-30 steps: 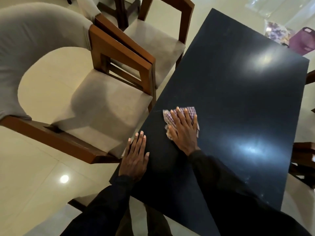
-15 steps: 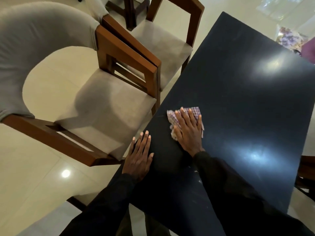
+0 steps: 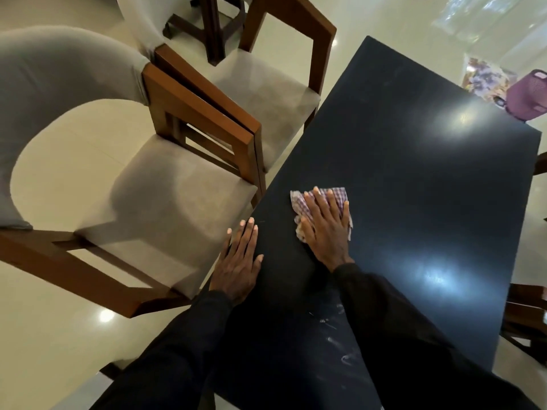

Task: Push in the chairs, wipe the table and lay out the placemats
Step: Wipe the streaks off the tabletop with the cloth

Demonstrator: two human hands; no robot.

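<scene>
A dark glossy table (image 3: pixel 414 179) fills the right of the head view. My right hand (image 3: pixel 325 229) lies flat, fingers spread, pressing a checked purple-and-white cloth (image 3: pixel 302 202) onto the tabletop near its left edge. My left hand (image 3: pixel 238 261) rests palm down on the table's left edge, holding nothing. White streaks (image 3: pixel 337 335) mark the surface between my sleeves. Two wooden chairs with grey seats stand along the left side: the near chair (image 3: pixel 165 202) and the far chair (image 3: pixel 266 93), both with seats out from under the table.
A purple basket (image 3: pixel 527 96) and a flowered item (image 3: pixel 482 78) sit beyond the table's far right corner. Dark wooden chair parts (image 3: pixel 527 318) show past the right edge. A dark stool (image 3: pixel 213 28) stands on the cream tiled floor at the top.
My right hand and the cloth have slid slightly away from me along the table. The left hand stays on the edge. The camera view has shifted a little.
</scene>
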